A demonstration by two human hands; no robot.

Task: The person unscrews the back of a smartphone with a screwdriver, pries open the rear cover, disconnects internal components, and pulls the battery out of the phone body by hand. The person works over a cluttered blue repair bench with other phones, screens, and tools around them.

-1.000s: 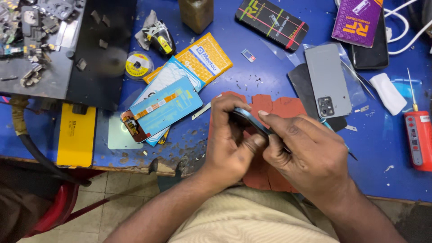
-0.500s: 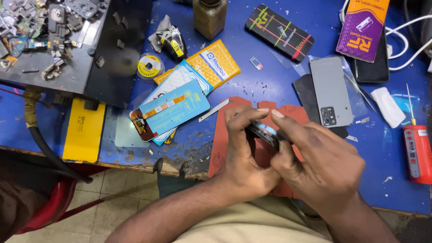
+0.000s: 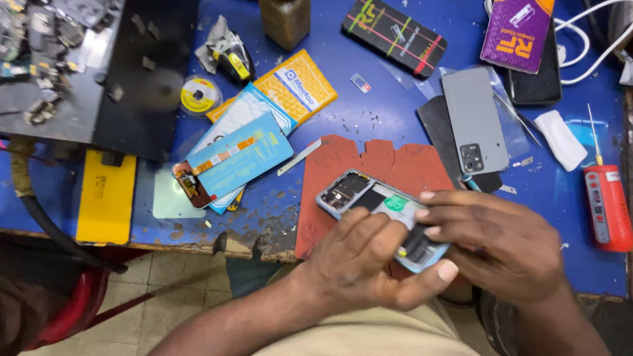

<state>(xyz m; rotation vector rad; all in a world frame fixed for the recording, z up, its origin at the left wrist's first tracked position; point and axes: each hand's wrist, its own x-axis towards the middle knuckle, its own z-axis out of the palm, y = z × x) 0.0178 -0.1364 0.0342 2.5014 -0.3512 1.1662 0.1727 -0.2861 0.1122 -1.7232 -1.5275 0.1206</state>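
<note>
An opened phone frame (image 3: 359, 191), light blue at its edge with dark parts inside, lies tilted over a red mat (image 3: 389, 161) at the blue table's near edge. My left hand (image 3: 366, 257) holds its near side, thumb under the lower end. My right hand (image 3: 494, 244) grips its right end, fingertips pressing on the inside near a small green piece (image 3: 395, 204).
A grey phone back cover (image 3: 471, 125) lies beyond the right hand, a red screwdriver (image 3: 605, 201) at far right. Blue and orange flat packets (image 3: 247, 148) lie left of the mat, a yellow slab (image 3: 105, 194) further left. A dark tray (image 3: 142, 86) with parts sits at back left.
The phone frame has turned so its open inside faces up and now lies flatter across the mat. Both hands have shifted lower and to the right along it.
</note>
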